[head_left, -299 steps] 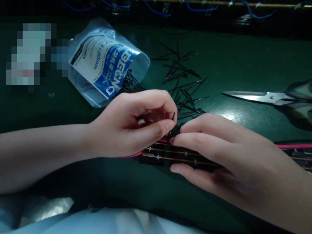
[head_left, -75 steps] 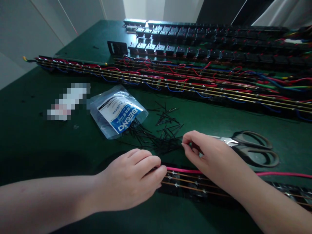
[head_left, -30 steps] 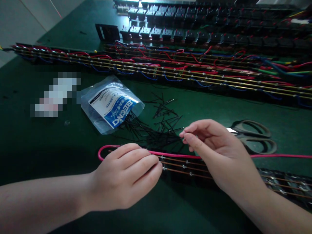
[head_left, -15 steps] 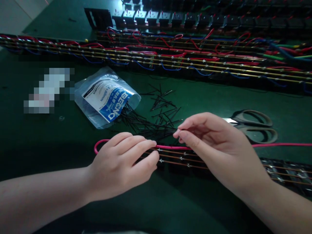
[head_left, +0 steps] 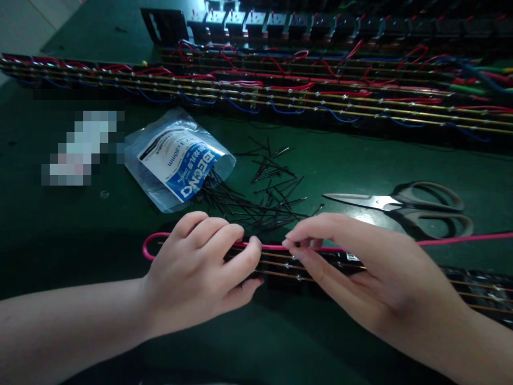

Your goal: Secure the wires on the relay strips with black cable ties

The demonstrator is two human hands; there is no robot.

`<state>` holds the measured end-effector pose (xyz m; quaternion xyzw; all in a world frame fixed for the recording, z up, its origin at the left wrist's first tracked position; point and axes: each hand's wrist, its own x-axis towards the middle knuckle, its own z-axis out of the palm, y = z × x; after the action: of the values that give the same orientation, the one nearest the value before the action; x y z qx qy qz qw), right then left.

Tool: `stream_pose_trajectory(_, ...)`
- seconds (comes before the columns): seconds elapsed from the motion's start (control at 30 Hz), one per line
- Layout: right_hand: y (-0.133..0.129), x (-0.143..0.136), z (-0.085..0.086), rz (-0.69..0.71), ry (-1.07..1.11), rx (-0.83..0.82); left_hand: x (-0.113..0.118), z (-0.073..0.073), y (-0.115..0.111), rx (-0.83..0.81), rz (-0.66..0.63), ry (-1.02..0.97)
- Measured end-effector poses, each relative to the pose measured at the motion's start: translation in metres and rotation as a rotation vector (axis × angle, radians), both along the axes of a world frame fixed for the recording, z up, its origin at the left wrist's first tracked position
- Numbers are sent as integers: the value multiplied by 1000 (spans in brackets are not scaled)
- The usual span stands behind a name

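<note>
My left hand point(head_left: 204, 262) is wrapped over the near strip point(head_left: 280, 272) of black parts with copper-coloured rods, gripping it together with a pink cable point(head_left: 436, 242). The cable runs along the strip's far edge and loops back left of this hand. My right hand point(head_left: 352, 272) pinches thumb and forefinger together at the cable, just right of my left hand. A tiny dark thing shows between those fingertips, too small to name. Black cable ties point(head_left: 256, 206) lie loose beyond the hands, spilling from a clear bag point(head_left: 180, 160) with a blue and white label.
Scissors point(head_left: 385, 202) lie beyond my right hand, blades pointing left. Long wired strips point(head_left: 280, 96) with red and blue wires cross the back of the green table point(head_left: 160, 353). A pixelated pale item point(head_left: 86, 149) lies at the left.
My right hand has come down to the pink cable, uncovering the scissors' blades. My left hand's thumb now shows below its fingers. The view has shifted slightly.
</note>
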<state>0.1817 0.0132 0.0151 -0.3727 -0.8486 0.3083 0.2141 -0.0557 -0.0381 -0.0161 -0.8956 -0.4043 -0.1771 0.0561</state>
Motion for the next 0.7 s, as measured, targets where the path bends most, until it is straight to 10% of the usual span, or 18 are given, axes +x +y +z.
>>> stream_pose_trajectory(0.33, 3, -1, -9, 231, 23, 62, 3, -1, 2, -104, 54, -68)
stream_pose_trajectory(0.7, 4, -2, -17, 133, -19, 56, 2, 2, 1, -165, 73, -45)
